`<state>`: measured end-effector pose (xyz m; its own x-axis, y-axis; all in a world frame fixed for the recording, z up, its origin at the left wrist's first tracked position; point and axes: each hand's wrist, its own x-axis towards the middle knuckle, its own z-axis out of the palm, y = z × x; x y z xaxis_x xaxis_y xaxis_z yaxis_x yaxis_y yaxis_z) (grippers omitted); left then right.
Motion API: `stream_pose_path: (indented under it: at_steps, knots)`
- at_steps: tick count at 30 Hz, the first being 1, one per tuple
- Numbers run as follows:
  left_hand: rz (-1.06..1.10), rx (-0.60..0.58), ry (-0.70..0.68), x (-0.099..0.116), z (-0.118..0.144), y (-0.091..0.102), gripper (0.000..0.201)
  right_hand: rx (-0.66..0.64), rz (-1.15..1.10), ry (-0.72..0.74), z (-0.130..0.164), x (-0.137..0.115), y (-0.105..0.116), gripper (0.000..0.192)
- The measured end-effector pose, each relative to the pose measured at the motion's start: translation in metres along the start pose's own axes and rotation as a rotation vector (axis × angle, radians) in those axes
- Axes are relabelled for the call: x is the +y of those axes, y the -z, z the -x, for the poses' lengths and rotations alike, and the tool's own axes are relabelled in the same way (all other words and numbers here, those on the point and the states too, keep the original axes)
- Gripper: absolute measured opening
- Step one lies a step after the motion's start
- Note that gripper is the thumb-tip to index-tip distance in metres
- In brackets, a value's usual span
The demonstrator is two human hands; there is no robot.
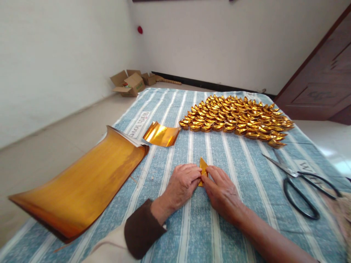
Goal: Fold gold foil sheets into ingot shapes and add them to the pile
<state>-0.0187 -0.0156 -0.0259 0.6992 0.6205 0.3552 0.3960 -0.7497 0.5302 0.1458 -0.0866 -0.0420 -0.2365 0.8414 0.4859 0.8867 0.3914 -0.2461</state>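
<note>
A small piece of folded gold paper [203, 165] lies on the striped cloth, its pointed end facing away from me. My left hand [185, 181] has its fingers closed on the paper's left edge. From the other side, my right hand [221, 188] grips the same piece with thumb and fingers. Parts of the paper are hidden under the fingertips. Beyond my hands, to the left, a curled gold sheet [162, 134] rests on the cloth. Many folded gold paper ingots [233, 115] stand packed together at the far right.
A large stack of gold paper [82, 179] lies at the left, overhanging the table edge. Black-handled scissors [294, 175] lie partly open at the right. The blue-striped tablecloth [178, 233] covers the table. Open cardboard boxes [131, 84] sit on the floor by the wall.
</note>
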Motion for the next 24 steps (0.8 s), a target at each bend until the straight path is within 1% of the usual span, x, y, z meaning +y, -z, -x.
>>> stream_pose_path:
  at_steps: [2, 7, 9, 15, 18, 24]
  knots:
    - [0.002, -0.003, -0.006, 0.0003, 0.0, 0.0013, 0.017, 0.006, -0.011, -0.012, -0.0001, -0.0001, 0.0003, 0.025]
    - [0.012, -0.062, -0.028, 0.001, -0.0005, 0.0067, 0.02, 0.009, -0.041, -0.031, 0.0008, 0.0015, 0.0001, 0.023]
    - [0.01, -0.069, -0.037, 0.0003, -0.0002, 0.0073, 0.021, 0.008, -0.058, -0.039, 0.0011, 0.002, 0.0, 0.023]
    - [-0.023, -0.063, -0.04, -0.0036, 0.0023, 0.0042, 0.021, -0.007, -0.123, -0.08, 0.0009, 0.0023, 0.0011, 0.024]
    - [-0.044, -0.08, -0.045, -0.0055, 0.0037, 0.0032, 0.023, -0.024, -0.184, -0.116, 0.0015, 0.0034, 0.0017, 0.024]
    - [-0.061, -0.105, -0.04, -0.0068, 0.0041, 0.0022, 0.021, -0.028, -0.274, -0.152, 0.0033, 0.007, 0.0029, 0.031]
